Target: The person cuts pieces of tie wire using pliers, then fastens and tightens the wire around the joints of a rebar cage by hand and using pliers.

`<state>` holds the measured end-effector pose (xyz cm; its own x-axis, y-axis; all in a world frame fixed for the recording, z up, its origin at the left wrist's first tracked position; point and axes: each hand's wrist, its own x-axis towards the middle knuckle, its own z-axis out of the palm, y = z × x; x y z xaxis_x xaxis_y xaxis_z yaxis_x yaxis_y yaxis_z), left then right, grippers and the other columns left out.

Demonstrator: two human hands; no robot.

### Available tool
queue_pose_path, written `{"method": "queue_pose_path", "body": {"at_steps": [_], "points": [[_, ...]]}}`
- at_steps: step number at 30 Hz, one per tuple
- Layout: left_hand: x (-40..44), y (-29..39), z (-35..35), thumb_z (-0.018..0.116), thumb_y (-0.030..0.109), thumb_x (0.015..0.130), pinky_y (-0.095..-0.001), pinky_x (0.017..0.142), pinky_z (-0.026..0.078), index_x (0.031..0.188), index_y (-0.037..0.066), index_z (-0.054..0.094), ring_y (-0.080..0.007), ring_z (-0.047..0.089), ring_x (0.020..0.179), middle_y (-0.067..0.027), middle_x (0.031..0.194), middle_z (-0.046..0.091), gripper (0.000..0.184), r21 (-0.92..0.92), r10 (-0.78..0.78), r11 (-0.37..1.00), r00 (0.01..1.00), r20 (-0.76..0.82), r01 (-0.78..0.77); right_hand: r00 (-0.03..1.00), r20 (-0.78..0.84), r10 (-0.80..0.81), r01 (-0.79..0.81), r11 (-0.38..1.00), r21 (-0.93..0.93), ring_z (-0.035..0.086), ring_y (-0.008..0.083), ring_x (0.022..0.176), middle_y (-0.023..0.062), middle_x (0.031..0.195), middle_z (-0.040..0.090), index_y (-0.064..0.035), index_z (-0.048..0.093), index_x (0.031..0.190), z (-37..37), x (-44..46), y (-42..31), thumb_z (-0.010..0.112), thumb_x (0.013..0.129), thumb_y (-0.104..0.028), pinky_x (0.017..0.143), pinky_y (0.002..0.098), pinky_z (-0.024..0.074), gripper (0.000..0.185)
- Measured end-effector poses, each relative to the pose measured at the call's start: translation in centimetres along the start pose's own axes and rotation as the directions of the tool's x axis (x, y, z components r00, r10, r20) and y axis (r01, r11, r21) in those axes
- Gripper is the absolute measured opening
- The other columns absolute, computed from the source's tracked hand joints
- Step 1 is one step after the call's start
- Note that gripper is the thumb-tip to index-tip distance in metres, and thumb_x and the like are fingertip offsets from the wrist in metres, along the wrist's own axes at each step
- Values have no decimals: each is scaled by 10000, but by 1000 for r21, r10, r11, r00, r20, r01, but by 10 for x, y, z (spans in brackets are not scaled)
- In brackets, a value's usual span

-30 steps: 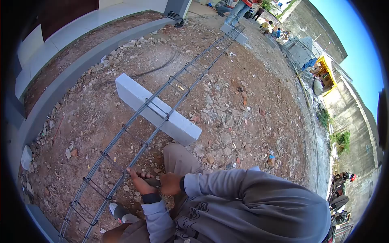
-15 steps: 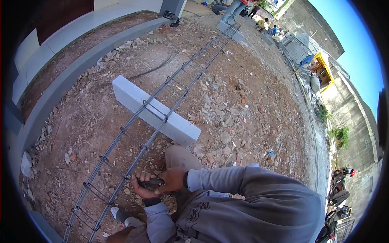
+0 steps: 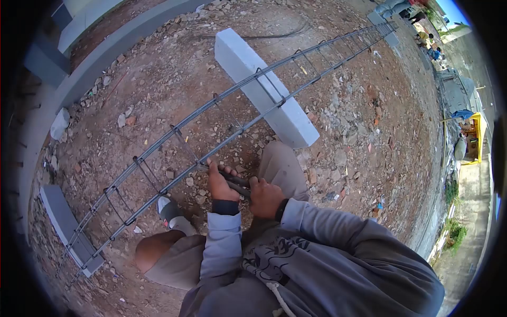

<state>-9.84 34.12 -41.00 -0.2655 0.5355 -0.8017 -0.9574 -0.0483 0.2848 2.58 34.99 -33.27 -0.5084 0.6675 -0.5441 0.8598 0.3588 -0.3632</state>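
Observation:
A long rebar frame (image 3: 240, 130) of parallel bars with wire stirrups runs diagonally over a pale block (image 3: 264, 87). Low at its near side, my left hand (image 3: 220, 182) is at the lower bar, thumb up, its fingers curled around a dark hand tool (image 3: 236, 183) that looks like pliers. My right hand (image 3: 265, 197) is closed on the tool's handles, just right of the left. The tool's tip reaches the bar beside a stirrup; the exact contact is too small to make out.
A second block (image 3: 68, 227) supports the frame's lower left end, and another block (image 3: 384, 29) its far end. Rubble covers the ground. A low kerb (image 3: 119, 50) curves at upper left. A person's legs (image 3: 393, 7) and other people are far off.
The view has swung left and down, bringing the lower left block into sight. My hands have shifted from close together to slightly apart, with the tool's handles spread between them.

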Motion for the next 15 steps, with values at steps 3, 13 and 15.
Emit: {"method": "queue_pose_path", "body": {"at_steps": [3,13,15], "points": [[-2,-5,-4,506,442,897,-348,586,438,809,132,474,-177,506,607,-16,652,496,324,42,115,992,992,53,-118,995,99,-21,20,1000,13,612,402,857,243,862,608,52,543,923,-13,9,3,573,701,-201,758,462,495,338],[-25,10,-1,492,429,913,-353,612,473,957,87,547,-183,549,680,-20,761,563,349,-158,94,986,968,233,-58,675,691,-260,-568,415,711,607,174,646,68,735,609,12,597,910,-3,18,22,593,863,-335,570,331,507,350],[-19,12,-6,497,430,911,-353,612,475,951,88,547,-179,540,668,-11,737,542,348,-193,49,981,938,344,20,631,694,-347,-635,282,719,611,162,655,73,748,610,5,583,925,1,19,25,606,856,-386,573,318,508,398]]}}
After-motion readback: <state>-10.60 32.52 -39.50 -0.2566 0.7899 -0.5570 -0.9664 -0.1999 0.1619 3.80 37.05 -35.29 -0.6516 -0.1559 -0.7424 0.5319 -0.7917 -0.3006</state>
